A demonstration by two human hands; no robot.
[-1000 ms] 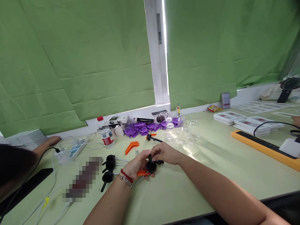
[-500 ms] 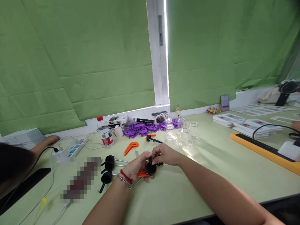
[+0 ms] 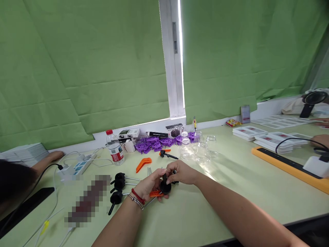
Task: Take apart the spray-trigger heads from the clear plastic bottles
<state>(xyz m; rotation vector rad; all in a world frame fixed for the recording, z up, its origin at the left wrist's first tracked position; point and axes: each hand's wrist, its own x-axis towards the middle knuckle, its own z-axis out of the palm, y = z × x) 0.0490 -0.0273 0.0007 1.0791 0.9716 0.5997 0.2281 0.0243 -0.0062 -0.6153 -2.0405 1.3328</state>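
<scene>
Both my hands meet over the pale green table (image 3: 210, 206), just in front of me. My left hand (image 3: 148, 185), with a red and a silver bracelet at the wrist, curls around a black round plastic part (image 3: 165, 187) with an orange piece (image 3: 155, 193) and a metal rod under it. My right hand (image 3: 180, 172) pinches the black stem on top of that same part. To the left lie finished black parts with metal rods (image 3: 118, 181), one more (image 3: 115, 199) nearer me.
An orange bracket (image 3: 144, 163), purple plastic pieces (image 3: 154, 143), clear glass jars (image 3: 199, 148) and a water bottle (image 3: 114, 151) sit beyond my hands. Another person's arm (image 3: 47, 160) rests at far left by a power strip (image 3: 78, 166). An orange-edged black board (image 3: 288, 164) and card stacks (image 3: 259, 134) lie right.
My hands stay together on the black part, the right fingers shifting slightly on its stem. The view has tilted a little.
</scene>
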